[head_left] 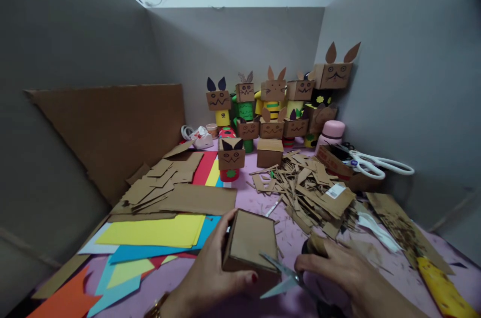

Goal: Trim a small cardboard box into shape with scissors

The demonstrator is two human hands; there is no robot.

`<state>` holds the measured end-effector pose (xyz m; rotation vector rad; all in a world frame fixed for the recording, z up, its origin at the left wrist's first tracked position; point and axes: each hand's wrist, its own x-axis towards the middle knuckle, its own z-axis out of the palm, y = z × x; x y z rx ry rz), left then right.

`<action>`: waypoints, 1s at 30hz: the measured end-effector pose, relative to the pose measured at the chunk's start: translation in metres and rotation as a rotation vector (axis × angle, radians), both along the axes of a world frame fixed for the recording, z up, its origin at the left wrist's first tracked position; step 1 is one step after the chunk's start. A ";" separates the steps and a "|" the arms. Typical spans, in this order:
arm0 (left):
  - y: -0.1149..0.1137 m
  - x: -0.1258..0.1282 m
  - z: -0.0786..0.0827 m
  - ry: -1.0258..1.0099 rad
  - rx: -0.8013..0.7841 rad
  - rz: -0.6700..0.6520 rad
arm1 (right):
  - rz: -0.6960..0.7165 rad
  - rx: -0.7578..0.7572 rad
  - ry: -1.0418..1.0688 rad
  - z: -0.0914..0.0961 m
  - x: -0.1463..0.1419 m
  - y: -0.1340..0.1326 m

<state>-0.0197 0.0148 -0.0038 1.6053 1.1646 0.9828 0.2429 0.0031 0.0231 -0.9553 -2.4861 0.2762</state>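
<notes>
My left hand (210,270) is closed around a small brown cardboard box (250,240), thumb along its near edge, fingers behind its left side. In my right hand (338,270) are scissors (280,278), fingers wrapped round the handles, with the blades open and pointing left at the box's lower right corner. Both hands hover low over the pink table (289,238) near the front edge.
Yellow, blue and orange paper sheets (150,238) lie at the left under cut cardboard pieces (165,183). A heap of cardboard strips (311,190) sits right of centre. Cardboard box figures with ears (272,107) line the back wall. White scissors (372,164) rest on a box at right.
</notes>
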 end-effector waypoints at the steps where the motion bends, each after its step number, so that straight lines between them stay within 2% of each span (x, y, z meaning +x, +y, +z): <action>1: -0.001 0.000 0.001 -0.003 -0.014 -0.009 | -0.009 -0.006 -0.011 -0.001 0.000 0.000; 5: -0.002 0.003 0.003 -0.047 -0.047 -0.067 | 0.000 -0.032 -0.021 -0.004 0.001 -0.002; 11: -0.003 0.004 -0.001 -0.030 -0.041 -0.043 | -0.002 -0.009 -0.033 -0.005 0.003 -0.006; 18: -0.003 0.006 0.003 -0.049 -0.067 -0.041 | -0.037 -0.135 -0.191 0.000 -0.002 -0.003; 24: -0.004 0.011 0.008 -0.063 -0.074 -0.020 | -0.045 -0.054 -0.157 -0.005 0.000 -0.003; 30: -0.003 0.010 0.008 -0.062 -0.062 -0.003 | -0.037 -0.038 -0.113 -0.013 0.004 -0.004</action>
